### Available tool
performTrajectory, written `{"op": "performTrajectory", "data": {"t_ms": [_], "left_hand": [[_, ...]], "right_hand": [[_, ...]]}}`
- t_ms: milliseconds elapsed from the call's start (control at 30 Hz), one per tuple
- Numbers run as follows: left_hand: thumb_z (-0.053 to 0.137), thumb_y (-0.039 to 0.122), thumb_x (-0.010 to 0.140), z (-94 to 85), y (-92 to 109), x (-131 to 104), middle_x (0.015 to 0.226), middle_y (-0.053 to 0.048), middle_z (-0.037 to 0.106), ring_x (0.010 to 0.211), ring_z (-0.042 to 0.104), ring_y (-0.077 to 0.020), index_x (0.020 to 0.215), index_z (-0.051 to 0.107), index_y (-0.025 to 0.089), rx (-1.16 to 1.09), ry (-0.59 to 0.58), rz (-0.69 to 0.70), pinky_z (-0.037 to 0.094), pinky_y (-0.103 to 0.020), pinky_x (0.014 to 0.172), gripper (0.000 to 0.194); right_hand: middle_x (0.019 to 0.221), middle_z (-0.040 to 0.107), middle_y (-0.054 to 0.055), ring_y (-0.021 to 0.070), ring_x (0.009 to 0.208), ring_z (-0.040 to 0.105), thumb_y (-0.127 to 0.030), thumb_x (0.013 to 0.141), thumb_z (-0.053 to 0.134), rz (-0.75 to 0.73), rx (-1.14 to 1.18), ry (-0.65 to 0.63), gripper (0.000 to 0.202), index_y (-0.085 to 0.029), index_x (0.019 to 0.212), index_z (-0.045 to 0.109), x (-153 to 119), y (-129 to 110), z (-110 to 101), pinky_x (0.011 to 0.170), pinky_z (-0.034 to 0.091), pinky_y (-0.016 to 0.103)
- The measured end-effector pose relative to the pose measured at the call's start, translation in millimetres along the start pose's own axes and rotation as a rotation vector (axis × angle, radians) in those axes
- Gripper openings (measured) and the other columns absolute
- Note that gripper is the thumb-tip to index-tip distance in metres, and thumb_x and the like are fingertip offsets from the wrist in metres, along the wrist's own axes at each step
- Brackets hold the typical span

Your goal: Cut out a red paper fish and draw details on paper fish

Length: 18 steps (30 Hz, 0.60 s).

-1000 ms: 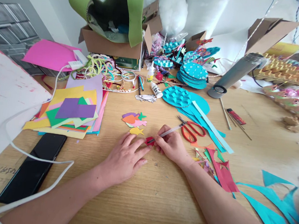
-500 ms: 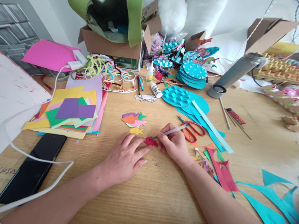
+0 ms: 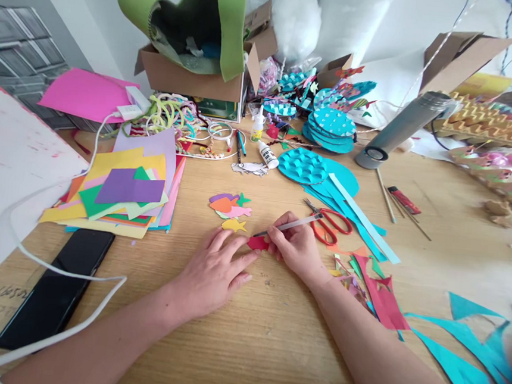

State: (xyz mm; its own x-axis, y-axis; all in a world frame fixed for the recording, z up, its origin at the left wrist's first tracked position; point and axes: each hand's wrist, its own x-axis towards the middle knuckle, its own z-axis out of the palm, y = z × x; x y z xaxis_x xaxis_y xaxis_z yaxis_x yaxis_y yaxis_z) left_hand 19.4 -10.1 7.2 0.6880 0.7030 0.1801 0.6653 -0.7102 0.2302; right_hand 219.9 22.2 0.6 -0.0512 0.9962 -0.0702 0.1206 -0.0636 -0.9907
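A small red paper cutout lies on the wooden table in front of me, partly covered by my fingers. My left hand rests flat with its fingers spread, fingertips at the cutout's left and lower edge. In my right hand is a slim pen with a clear barrel, its dark tip on the cutout's upper part. Just above my left fingers sits a yellow paper fish. Behind it, purple, orange and pink paper fish overlap with a green star.
Red-handled scissors lie right of my right hand, near paper scraps and blue strips. Coloured paper sheets and a black phone with a white cable are at left. Glue bottles and a grey flask are farther back.
The pen tip has shifted slightly up and left along the red cutout, my right hand moving a little with it. My left hand stays in place.
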Motion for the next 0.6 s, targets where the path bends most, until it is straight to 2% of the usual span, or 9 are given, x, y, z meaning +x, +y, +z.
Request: {"op": "performTrajectory", "data": {"t_ms": [600], "left_hand": [[0.049,0.034,0.094,1.0,0.1,0.2,0.133,-0.005,0.051,0.124,0.037,-0.0290,0.133,0.052,0.028,-0.006,0.000,0.004,0.032,-0.054,0.109,0.040]], "right_hand": [[0.048,0.056,-0.005,0.0084,0.035,0.046,-0.023,0.079,0.060,0.002,-0.046,-0.032,0.015,-0.021,0.074,0.046,0.3,1.8,-1.0,0.035,0.033,0.018]]}}
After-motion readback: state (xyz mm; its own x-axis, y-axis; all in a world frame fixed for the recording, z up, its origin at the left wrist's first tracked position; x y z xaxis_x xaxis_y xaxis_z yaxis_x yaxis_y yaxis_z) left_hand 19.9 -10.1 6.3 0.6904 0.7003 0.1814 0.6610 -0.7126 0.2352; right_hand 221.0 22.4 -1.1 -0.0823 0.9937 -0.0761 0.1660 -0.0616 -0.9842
